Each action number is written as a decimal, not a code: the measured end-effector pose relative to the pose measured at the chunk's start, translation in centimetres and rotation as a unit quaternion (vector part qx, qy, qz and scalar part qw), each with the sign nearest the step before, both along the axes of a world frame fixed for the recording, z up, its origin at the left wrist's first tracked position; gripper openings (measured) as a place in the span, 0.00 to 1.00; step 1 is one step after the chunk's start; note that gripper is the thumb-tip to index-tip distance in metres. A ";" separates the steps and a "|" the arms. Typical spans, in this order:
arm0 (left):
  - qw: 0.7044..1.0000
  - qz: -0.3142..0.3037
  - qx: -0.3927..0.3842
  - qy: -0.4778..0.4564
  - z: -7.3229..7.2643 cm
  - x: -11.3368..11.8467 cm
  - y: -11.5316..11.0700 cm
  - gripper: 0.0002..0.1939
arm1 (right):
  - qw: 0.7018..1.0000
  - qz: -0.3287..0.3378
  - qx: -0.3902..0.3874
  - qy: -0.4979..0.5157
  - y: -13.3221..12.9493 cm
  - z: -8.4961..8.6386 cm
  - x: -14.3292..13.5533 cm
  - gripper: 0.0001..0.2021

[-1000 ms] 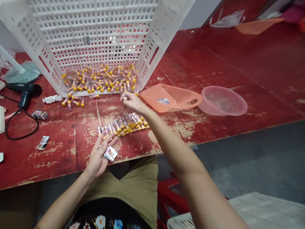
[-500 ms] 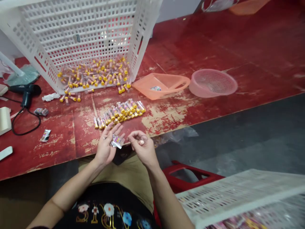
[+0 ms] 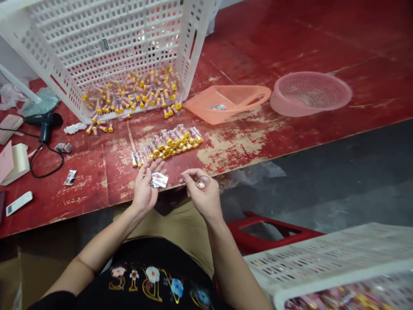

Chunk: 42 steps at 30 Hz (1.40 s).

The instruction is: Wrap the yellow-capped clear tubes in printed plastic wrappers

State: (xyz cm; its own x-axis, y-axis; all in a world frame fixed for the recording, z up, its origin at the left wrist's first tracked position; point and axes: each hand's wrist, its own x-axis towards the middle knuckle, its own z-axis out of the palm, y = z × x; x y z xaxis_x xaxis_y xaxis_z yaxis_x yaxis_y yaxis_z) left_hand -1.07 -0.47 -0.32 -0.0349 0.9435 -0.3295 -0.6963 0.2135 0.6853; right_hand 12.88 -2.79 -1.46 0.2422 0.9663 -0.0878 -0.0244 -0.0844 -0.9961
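Note:
My left hand (image 3: 145, 185) is palm up at the table's front edge, with shiny printed wrappers (image 3: 159, 180) on its fingers under the thumb. To its right, my right hand (image 3: 203, 191) has curled fingers around a small clear tube (image 3: 202, 182) with something pale in it; the fingertips are pinched, and whether they hold anything else is too small to tell. Just beyond my left hand lies a stacked row of filled tubes with yellow caps (image 3: 166, 144). More yellow-capped tubes (image 3: 135, 92) lie loose in the tipped white crate (image 3: 112, 47) behind.
An orange scoop (image 3: 226, 101) and a pink basket (image 3: 309, 94) sit on the red table (image 3: 258, 47). At the left are a hair dryer (image 3: 45, 122), a phone (image 3: 19, 203) and small packets (image 3: 70, 177). A red stool (image 3: 248, 241) and another white crate (image 3: 316, 258) stand at lower right.
The view has shifted, so the table's objects sit differently in it. The wrappers lie flatter on my left hand, and my right hand is slightly farther from them.

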 end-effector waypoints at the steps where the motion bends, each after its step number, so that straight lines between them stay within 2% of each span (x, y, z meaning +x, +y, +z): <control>1: 1.000 -0.002 0.004 0.001 0.0 0.0 0.0 0.14 | 1.000 0.016 -0.009 0.005 0.2 -0.1 -0.1 0.18; 4: 0.999 -0.040 0.036 -0.008 0.4 0.2 -0.3 0.15 | 0.997 0.070 -0.022 0.037 0.6 -0.3 -0.9 0.21; 7: 0.996 -0.065 0.046 -0.029 0.9 0.4 -0.4 0.13 | 0.998 0.059 -0.002 0.028 0.9 -0.5 -1.5 0.19; 9: 0.998 -0.043 0.045 -0.026 0.9 0.3 -0.1 0.12 | 1.000 0.018 0.008 0.000 0.9 -0.5 -1.4 0.16; 12: 0.998 0.026 0.047 0.039 0.4 -0.3 0.2 0.14 | 0.999 -0.037 0.011 -0.027 0.7 -0.4 -0.5 0.14; 13: 0.997 0.016 0.043 0.069 0.2 -0.5 0.1 0.16 | 0.999 -0.039 0.012 -0.030 0.6 -0.3 -0.2 0.13; 16: 0.986 -0.101 0.017 0.134 0.1 -0.2 -0.5 0.21 | 1.000 -0.007 0.010 -0.025 0.3 0.2 0.2 0.12; 17: 0.982 -0.121 0.008 0.142 0.1 0.1 -0.7 0.21 | 1.000 0.001 0.009 -0.013 0.2 0.3 0.1 0.12; 21: 0.989 -0.068 -0.008 0.132 0.3 1.5 -0.8 0.23 | 0.998 -0.024 0.006 0.058 0.2 0.5 -0.7 0.15; 24: 0.992 -0.031 -0.022 0.121 0.5 2.0 -0.4 0.24 | 0.998 -0.011 0.013 0.065 0.4 0.3 -1.3 0.16; 29: 0.996 -0.035 -0.060 0.063 1.2 1.4 0.0 0.26 | 0.994 0.012 0.032 0.104 0.2 0.0 -0.9 0.16; 31: 0.996 -0.035 -0.074 0.044 1.5 1.0 0.2 0.28 | 0.995 0.024 0.055 0.078 -0.6 0.1 -0.3 0.16; 33: 0.996 -0.039 -0.080 0.025 1.6 0.7 0.4 0.29 | 0.996 0.036 0.083 0.012 -1.7 0.1 0.3 0.16; 37: 0.994 -0.061 -0.089 -0.018 1.6 0.4 0.7 0.28 | 0.988 0.016 0.142 -0.056 -3.3 0.0 0.6 0.18; 42: 0.989 -0.098 -0.101 -0.049 2.0 0.4 0.5 0.28 | 0.957 -0.024 0.219 -0.188 -3.3 0.5 0.7 0.11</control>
State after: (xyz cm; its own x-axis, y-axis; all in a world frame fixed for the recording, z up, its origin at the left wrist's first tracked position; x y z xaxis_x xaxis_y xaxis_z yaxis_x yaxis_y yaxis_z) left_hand -0.67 0.05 1.72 0.1842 0.8437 -0.5043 -0.6885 0.4769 0.5464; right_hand 13.62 -6.13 -0.98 0.2217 0.8776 0.4251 0.3501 0.3353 -0.8747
